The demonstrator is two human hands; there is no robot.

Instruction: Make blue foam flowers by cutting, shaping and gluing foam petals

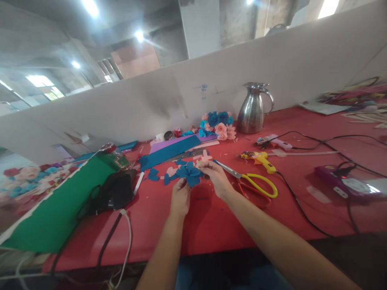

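A blue paper flower with spread petals is held above the red table. My left hand is closed on it from below, thumb and fingers pinched at its underside. My right hand pinches the flower's right edge, where a small pale greenish bit shows by the fingertips. Loose blue paper petals and pink paper pieces lie just behind and left of the flower. Scissors with yellow and orange handles rest to the right of my right hand, blades pointing away to the left.
A yellow glue gun, a pale pink glue gun and a purple power strip trail cords at right. Behind stand a steel jug and a paper flower bunch. A black pouch and green sheet are left.
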